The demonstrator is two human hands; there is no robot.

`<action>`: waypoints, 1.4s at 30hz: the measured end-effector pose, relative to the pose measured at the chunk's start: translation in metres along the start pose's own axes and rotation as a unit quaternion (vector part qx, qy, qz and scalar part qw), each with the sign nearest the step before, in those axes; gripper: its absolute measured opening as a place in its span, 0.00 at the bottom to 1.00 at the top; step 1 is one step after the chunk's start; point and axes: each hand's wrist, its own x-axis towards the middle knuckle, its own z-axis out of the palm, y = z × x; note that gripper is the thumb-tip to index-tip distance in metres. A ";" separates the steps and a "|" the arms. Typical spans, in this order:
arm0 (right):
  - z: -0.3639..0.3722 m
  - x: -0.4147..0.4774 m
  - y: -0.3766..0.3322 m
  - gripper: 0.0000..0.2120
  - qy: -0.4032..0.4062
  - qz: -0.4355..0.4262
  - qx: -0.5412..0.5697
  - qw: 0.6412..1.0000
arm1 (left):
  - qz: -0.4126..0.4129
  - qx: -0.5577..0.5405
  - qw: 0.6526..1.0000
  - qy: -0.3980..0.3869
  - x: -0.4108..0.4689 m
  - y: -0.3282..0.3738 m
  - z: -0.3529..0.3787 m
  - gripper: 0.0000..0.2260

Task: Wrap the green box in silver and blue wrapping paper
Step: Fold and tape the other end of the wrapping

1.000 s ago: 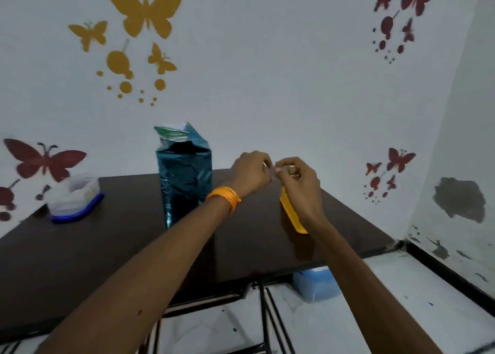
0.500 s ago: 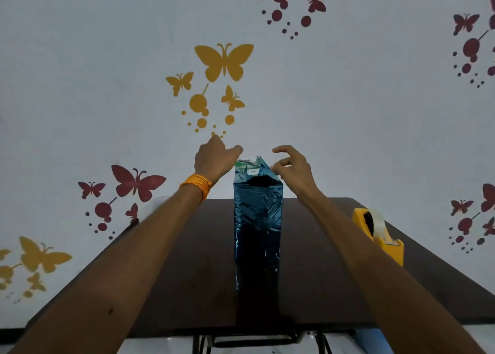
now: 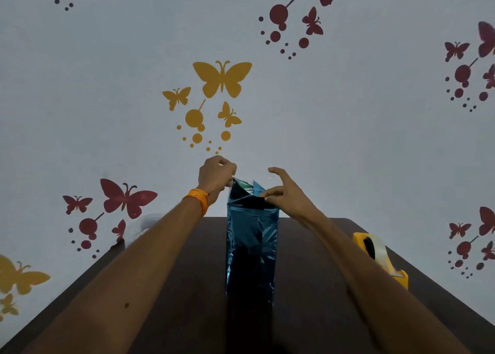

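Both forearms reach straight forward over the dark worktop (image 3: 192, 300), wrists raised to the top of the package. The green box (image 3: 242, 185) stands upright at mid-worktop, sheathed in blue wrapping paper (image 3: 250, 246); only a green sliver shows at the open top, where the paper flaps stick up.

Your left hand (image 3: 215, 176): back of hand to camera, fingers curled in, knuckles against the top left corner of the paper. Cannot tell whether the fingers actually grip the edge. Orange wristband (image 3: 197, 200) on that wrist.

Your right hand (image 3: 285, 194): thumb laid across the near folded flap at the top right edge, other fingers behind it, so the paper is pinched between them; index finger arched upward, clear of the paper.

The hands sit on either side of the box top, apart from each other.

Yellow tape dispenser (image 3: 380, 262) on the worktop just right of your right forearm, well apart from the box
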 end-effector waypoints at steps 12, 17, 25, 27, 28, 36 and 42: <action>0.003 0.007 0.001 0.32 -0.036 -0.025 -0.057 0.997 | -0.057 0.118 0.985 -0.109 0.018 -0.014 -0.016 0.19; 0.000 0.007 0.001 0.32 -0.034 -0.030 -0.073 0.996 | -0.061 0.196 0.967 -0.149 0.034 0.007 0.002 0.08; -0.002 0.003 0.002 0.34 -0.027 -0.060 -0.076 0.995 | -0.022 -0.059 0.989 -0.136 0.038 0.010 -0.008 0.06; 0.000 0.000 0.000 0.34 -0.011 -0.068 -0.075 0.995 | -0.013 -0.120 0.987 -0.107 0.039 0.012 -0.007 0.06; 0.001 -0.001 0.001 0.34 -0.001 -0.071 -0.070 0.995 | -0.007 -0.143 0.986 -0.084 0.039 0.013 -0.006 0.06; 0.000 -0.005 0.001 0.34 0.044 -0.059 -0.019 0.997 | 0.005 -0.088 0.996 -0.002 0.005 -0.028 -0.026 0.06; 0.007 -0.004 -0.030 0.27 0.088 -0.015 -0.007 0.996 | -0.005 -0.114 0.988 -0.105 -0.021 -0.053 -0.020 0.05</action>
